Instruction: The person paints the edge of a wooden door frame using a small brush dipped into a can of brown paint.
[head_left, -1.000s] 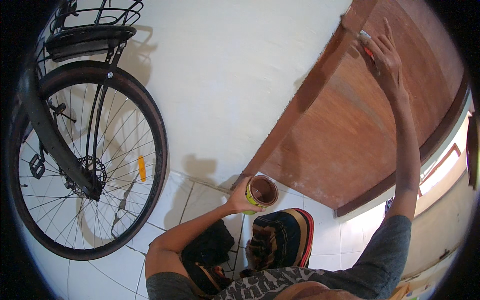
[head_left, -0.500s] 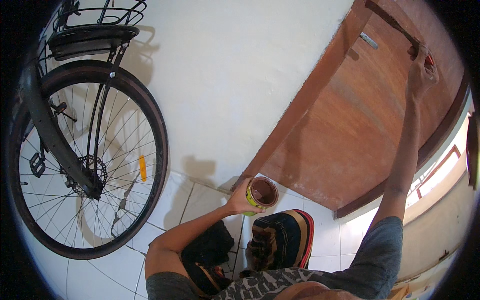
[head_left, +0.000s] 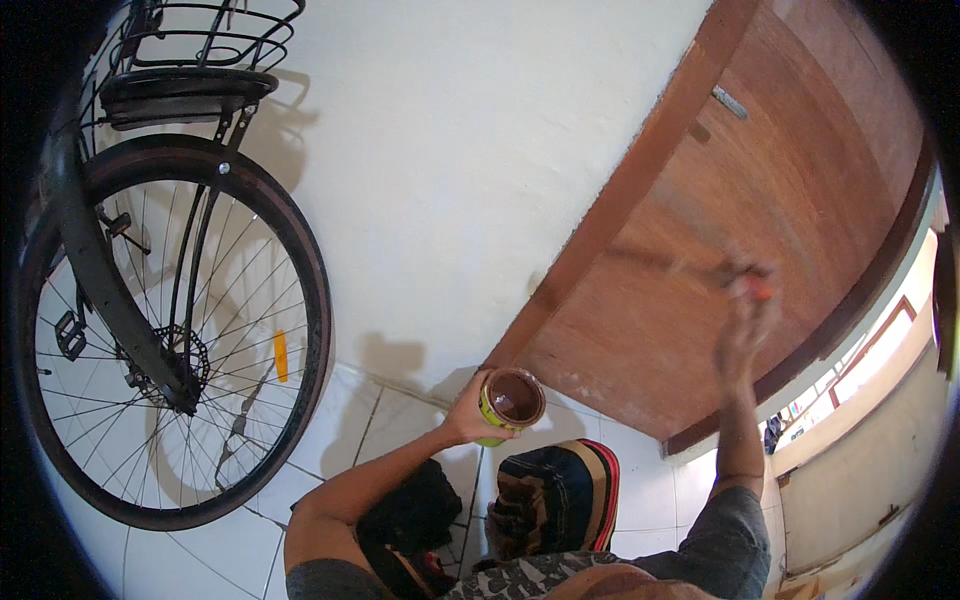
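My left hand (head_left: 467, 414) is wrapped round a small yellow-green paint can (head_left: 541, 402), held upright above the floor with its top open. Glossy brown paint (head_left: 517, 396) shows inside, and brown smears coat the rim. My right hand (head_left: 744, 325), smeared by motion, is closed on what looks like a paintbrush (head_left: 748, 277) with a red-orange handle. The brush head is a dark blur in front of the reddish-brown wooden door (head_left: 640, 330); whether it touches the door I cannot tell. Greyish streaks cross the door's middle.
A brown door frame (head_left: 600, 220) borders the white wall (head_left: 450, 200). To the left stands a black bicycle (head_left: 318, 400) with a wire basket (head_left: 205, 45) at the front. White tiles (head_left: 640, 490) cover the floor around my knees. A bright opening (head_left: 870, 350) lies at the right.
My right hand has swept down and left across the door with the brush, from high on the door to its middle. The left hand holds the can nearly in place.
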